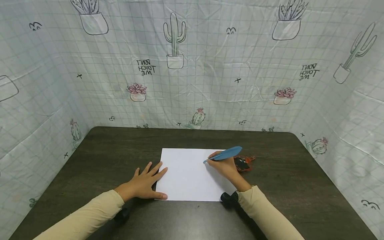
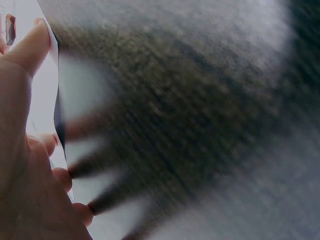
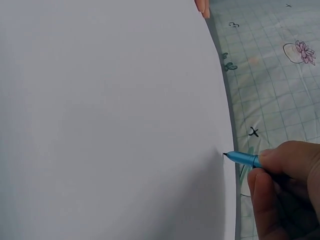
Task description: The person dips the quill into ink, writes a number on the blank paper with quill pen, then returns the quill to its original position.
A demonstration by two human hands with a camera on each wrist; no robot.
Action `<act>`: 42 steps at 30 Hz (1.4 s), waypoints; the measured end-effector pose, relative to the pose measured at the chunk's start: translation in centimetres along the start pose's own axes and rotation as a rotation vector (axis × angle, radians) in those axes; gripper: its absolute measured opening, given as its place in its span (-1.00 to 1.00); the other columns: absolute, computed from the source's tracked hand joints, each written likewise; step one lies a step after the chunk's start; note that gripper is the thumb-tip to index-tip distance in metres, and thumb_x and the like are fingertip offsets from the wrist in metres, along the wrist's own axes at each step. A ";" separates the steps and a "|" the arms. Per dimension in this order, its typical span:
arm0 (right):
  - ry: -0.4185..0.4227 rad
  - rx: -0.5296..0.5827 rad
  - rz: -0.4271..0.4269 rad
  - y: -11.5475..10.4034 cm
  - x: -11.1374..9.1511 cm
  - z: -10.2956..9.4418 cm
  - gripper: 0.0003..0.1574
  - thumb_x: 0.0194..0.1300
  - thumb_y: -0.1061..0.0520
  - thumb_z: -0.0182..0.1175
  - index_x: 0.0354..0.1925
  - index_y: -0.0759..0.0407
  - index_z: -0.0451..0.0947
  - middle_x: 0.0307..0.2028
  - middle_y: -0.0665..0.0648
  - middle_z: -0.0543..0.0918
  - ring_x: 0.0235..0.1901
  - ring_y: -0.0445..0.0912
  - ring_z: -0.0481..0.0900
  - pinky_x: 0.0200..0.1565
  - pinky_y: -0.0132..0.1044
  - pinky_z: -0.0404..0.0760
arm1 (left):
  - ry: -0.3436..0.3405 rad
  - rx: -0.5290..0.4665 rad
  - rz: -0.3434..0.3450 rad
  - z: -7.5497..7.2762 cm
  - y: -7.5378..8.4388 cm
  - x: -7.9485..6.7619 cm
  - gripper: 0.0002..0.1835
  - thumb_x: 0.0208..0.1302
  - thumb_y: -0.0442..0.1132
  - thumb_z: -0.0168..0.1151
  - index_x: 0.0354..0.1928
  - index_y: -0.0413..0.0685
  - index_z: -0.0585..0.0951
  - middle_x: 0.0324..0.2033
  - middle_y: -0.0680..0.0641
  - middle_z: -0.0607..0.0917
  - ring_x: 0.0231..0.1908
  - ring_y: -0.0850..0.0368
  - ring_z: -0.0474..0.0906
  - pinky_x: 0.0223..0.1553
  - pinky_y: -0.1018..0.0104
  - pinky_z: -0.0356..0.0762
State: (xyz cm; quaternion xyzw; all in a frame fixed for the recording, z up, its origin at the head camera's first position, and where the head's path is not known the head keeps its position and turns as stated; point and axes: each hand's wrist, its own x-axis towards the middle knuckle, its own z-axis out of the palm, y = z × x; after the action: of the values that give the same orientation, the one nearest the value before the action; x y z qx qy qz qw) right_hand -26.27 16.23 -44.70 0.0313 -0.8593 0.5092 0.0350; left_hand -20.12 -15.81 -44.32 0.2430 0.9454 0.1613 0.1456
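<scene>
A white sheet of paper (image 1: 186, 176) lies on the dark table. My left hand (image 1: 144, 184) rests with spread fingers on the left edge of the sheet, thumb near its lower left corner. My right hand (image 1: 225, 167) holds a blue pen topped with a blue feather (image 1: 229, 153). Seen from the right wrist, the pen (image 3: 244, 159) has its dark point at the paper (image 3: 125, 100), by a short, faint line. In the left wrist view the thumb (image 2: 32, 47) lies along the paper's edge.
Just beyond my right wrist sits a dark, shiny object with orange-red parts (image 1: 243, 164). The wooden table (image 1: 120, 143) is enclosed by a white grid-patterned cloth (image 1: 210, 93) printed with cacti. Black wrist-worn pieces (image 1: 229, 197) sit under the sleeves.
</scene>
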 end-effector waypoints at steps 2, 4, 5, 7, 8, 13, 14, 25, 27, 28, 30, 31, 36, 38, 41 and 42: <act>-0.008 -0.005 0.001 -0.1 -0.1 0.1 -0.87 0.05 0.23 0.42 -0.35 0.23 0.71 -0.47 0.04 0.71 -0.51 -0.18 0.54 -0.41 -0.30 0.49 | 0.000 0.003 -0.001 0.0 0.0 0.0 0.08 0.03 0.43 0.22 0.51 0.11 0.07 0.51 -0.12 -0.08 0.44 -0.36 -0.23 0.17 -0.57 -0.23; -0.016 -0.012 -0.012 -0.2 -0.2 0.3 -0.88 0.06 0.23 0.42 -0.36 0.22 0.71 -0.47 0.05 0.71 -0.51 -0.18 0.53 -0.41 -0.31 0.49 | 0.001 0.006 -0.001 0.0 0.0 0.0 0.08 0.03 0.44 0.22 0.51 0.11 0.07 0.51 -0.12 -0.08 0.44 -0.36 -0.23 0.17 -0.57 -0.23; -0.021 -0.013 -0.025 -0.3 -0.3 0.3 -0.88 0.05 0.23 0.42 -0.36 0.22 0.71 -0.47 0.06 0.71 -0.51 -0.18 0.52 -0.42 -0.32 0.48 | 0.002 0.007 0.000 0.0 0.0 0.0 0.09 0.03 0.44 0.22 0.51 0.11 0.07 0.51 -0.12 -0.08 0.44 -0.36 -0.23 0.17 -0.57 -0.23; -0.032 -0.003 -0.046 -0.3 -0.4 0.5 -0.88 0.06 0.24 0.41 -0.36 0.24 0.71 -0.46 0.08 0.71 -0.51 -0.18 0.52 -0.41 -0.33 0.48 | 0.002 0.006 0.000 0.0 0.0 0.0 0.09 0.03 0.44 0.22 0.51 0.11 0.07 0.51 -0.12 -0.08 0.44 -0.36 -0.23 0.17 -0.57 -0.23; -0.036 -0.002 -0.055 -0.3 -0.5 0.6 -0.89 0.06 0.25 0.41 -0.37 0.24 0.71 -0.47 0.08 0.71 -0.52 -0.19 0.51 -0.41 -0.33 0.47 | 0.002 0.006 0.000 0.0 0.0 0.0 0.09 0.03 0.44 0.22 0.51 0.11 0.07 0.51 -0.12 -0.08 0.44 -0.36 -0.23 0.17 -0.57 -0.23; -0.068 0.003 -0.057 -0.6 -0.9 0.9 -0.91 0.06 0.25 0.41 -0.38 0.22 0.71 -0.46 0.07 0.71 -0.50 -0.17 0.53 -0.39 -0.31 0.48 | 0.001 0.008 0.001 0.1 -0.1 0.0 0.09 0.03 0.44 0.21 0.51 0.11 0.07 0.51 -0.12 -0.08 0.44 -0.36 -0.23 0.17 -0.57 -0.22; -0.076 0.004 -0.053 -0.6 -1.0 1.0 -0.91 0.06 0.25 0.41 -0.38 0.22 0.71 -0.46 0.07 0.71 -0.50 -0.17 0.53 -0.39 -0.31 0.48 | 0.001 0.009 0.002 0.1 -0.1 0.0 0.09 0.03 0.44 0.21 0.51 0.11 0.07 0.51 -0.12 -0.08 0.44 -0.36 -0.23 0.17 -0.57 -0.22; -0.162 -0.020 -0.050 -1.0 -2.1 1.2 -0.91 0.08 0.21 0.40 -0.37 0.19 0.70 -0.45 0.02 0.70 -0.48 -0.18 0.52 -0.38 -0.31 0.49 | 0.004 0.018 0.001 0.1 -0.1 0.0 0.09 0.03 0.45 0.20 0.51 0.11 0.07 0.51 -0.12 -0.07 0.44 -0.36 -0.23 0.17 -0.57 -0.22; -0.170 -0.023 -0.052 -1.0 -2.4 1.1 -0.90 0.08 0.21 0.41 -0.36 0.19 0.70 -0.45 0.02 0.70 -0.47 -0.18 0.54 -0.38 -0.30 0.50 | 0.003 0.018 0.000 0.1 0.0 0.0 0.09 0.03 0.45 0.21 0.51 0.11 0.07 0.51 -0.12 -0.07 0.44 -0.36 -0.23 0.17 -0.57 -0.22; -0.175 -0.026 -0.048 -1.1 -2.5 1.1 -0.90 0.08 0.21 0.41 -0.37 0.18 0.70 -0.46 0.01 0.70 -0.46 -0.17 0.54 -0.38 -0.30 0.51 | 0.003 0.017 -0.002 0.1 0.0 0.0 0.09 0.03 0.44 0.21 0.51 0.11 0.07 0.51 -0.12 -0.07 0.44 -0.36 -0.23 0.17 -0.57 -0.22; -0.188 -0.033 -0.049 -1.1 -2.8 1.0 -0.90 0.07 0.21 0.41 -0.37 0.17 0.70 -0.45 0.01 0.70 -0.46 -0.17 0.54 -0.37 -0.29 0.51 | 0.004 0.015 -0.003 0.0 0.1 -0.1 0.08 0.03 0.44 0.22 0.51 0.11 0.08 0.51 -0.13 -0.07 0.44 -0.36 -0.22 0.17 -0.57 -0.22; -0.195 -0.037 -0.053 -1.1 -2.9 0.9 -0.90 0.07 0.20 0.41 -0.36 0.17 0.70 -0.45 0.01 0.71 -0.46 -0.17 0.54 -0.37 -0.29 0.52 | 0.003 0.015 -0.003 0.0 0.1 -0.1 0.08 0.03 0.44 0.22 0.51 0.10 0.08 0.51 -0.13 -0.07 0.44 -0.36 -0.22 0.17 -0.57 -0.22; -0.234 -0.063 -0.084 -1.0 -3.7 0.7 -0.90 0.08 0.19 0.41 -0.36 0.16 0.70 -0.45 0.01 0.71 -0.46 -0.17 0.54 -0.38 -0.29 0.52 | 0.004 0.017 -0.005 0.0 0.1 -0.1 0.08 0.03 0.43 0.22 0.51 0.09 0.08 0.50 -0.13 -0.06 0.44 -0.36 -0.21 0.16 -0.57 -0.21; -0.249 -0.075 -0.103 -1.0 -4.0 0.5 -0.90 0.09 0.19 0.40 -0.36 0.16 0.70 -0.46 0.00 0.71 -0.46 -0.17 0.53 -0.39 -0.29 0.52 | 0.001 0.017 -0.008 0.0 0.1 -0.1 0.08 0.03 0.44 0.22 0.51 0.10 0.08 0.51 -0.12 -0.07 0.44 -0.36 -0.21 0.17 -0.57 -0.21; -0.262 -0.098 -0.124 -0.9 -4.4 0.2 -0.91 0.09 0.18 0.40 -0.36 0.14 0.70 -0.48 -0.02 0.69 -0.47 -0.17 0.52 -0.40 -0.30 0.51 | -0.001 0.017 -0.009 0.0 0.1 0.0 0.08 0.03 0.44 0.21 0.51 0.10 0.08 0.51 -0.12 -0.07 0.44 -0.36 -0.22 0.17 -0.57 -0.22; -0.264 -0.100 -0.129 -0.9 -4.6 0.1 -0.92 0.09 0.18 0.40 -0.37 0.13 0.70 -0.49 -0.02 0.69 -0.48 -0.17 0.51 -0.41 -0.30 0.50 | -0.003 0.015 -0.008 0.0 0.1 0.0 0.08 0.04 0.44 0.20 0.51 0.10 0.08 0.51 -0.12 -0.07 0.44 -0.36 -0.22 0.17 -0.57 -0.22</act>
State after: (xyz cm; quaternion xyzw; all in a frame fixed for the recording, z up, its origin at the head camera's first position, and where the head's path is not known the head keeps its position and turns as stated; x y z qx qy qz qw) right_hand -21.64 15.79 -44.34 0.1514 -0.8771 0.4538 -0.0441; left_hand -20.04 -15.73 -44.28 0.2405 0.9474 0.1531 0.1457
